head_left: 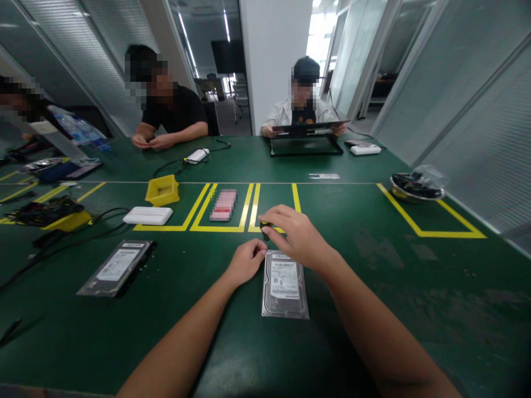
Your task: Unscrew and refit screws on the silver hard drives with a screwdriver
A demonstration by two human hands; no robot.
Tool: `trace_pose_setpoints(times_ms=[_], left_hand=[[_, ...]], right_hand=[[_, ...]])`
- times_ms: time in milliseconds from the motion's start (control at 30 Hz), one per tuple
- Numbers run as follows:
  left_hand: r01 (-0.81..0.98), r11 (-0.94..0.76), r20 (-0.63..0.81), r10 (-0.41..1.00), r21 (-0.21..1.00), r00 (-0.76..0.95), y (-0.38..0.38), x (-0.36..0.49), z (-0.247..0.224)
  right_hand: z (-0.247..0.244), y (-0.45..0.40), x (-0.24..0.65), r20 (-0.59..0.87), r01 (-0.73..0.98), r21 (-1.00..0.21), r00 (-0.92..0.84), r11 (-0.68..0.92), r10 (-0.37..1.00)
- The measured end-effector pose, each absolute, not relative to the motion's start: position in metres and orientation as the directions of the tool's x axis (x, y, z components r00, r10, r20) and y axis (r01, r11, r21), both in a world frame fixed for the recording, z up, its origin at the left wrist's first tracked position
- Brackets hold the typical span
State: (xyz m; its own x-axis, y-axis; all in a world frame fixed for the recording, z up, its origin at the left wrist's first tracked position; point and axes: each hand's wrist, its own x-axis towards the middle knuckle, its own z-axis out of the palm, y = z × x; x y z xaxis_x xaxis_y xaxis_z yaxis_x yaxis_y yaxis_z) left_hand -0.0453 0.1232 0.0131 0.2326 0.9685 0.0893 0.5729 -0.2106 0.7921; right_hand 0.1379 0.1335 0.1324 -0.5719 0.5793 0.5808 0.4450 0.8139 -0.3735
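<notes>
A silver hard drive [284, 284] with a white label lies flat on the green table in front of me. My right hand [292, 229] is closed around a small black and yellow screwdriver [265, 229], held upright over the drive's far left corner. Beside that same corner is my left hand [248, 261], its thumb and fingertips pinched together. Whatever is between those fingertips is too small to make out. A second hard drive [117, 267] rests to the left, out of reach of both hands.
A yellow bin [162, 190], a white power bank [148, 215] and a pink pixelated item [223, 204] lie beyond my hands. Cables [43, 211] are at left, a filled metal bowl [417, 187] at right. Across the table, one person holds a dark panel [309, 126].
</notes>
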Motion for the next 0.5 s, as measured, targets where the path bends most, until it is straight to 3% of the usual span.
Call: trace_pose_setpoints(times_ms=[500], left_hand=[[0.577,-0.202,0.079,0.970,0.791,0.232,0.1216,-0.0452,0.0155]], right_hand=[[0.1273,0.1360,0.1354,0.639,0.422,-0.366,-0.535,0.830,0.553]])
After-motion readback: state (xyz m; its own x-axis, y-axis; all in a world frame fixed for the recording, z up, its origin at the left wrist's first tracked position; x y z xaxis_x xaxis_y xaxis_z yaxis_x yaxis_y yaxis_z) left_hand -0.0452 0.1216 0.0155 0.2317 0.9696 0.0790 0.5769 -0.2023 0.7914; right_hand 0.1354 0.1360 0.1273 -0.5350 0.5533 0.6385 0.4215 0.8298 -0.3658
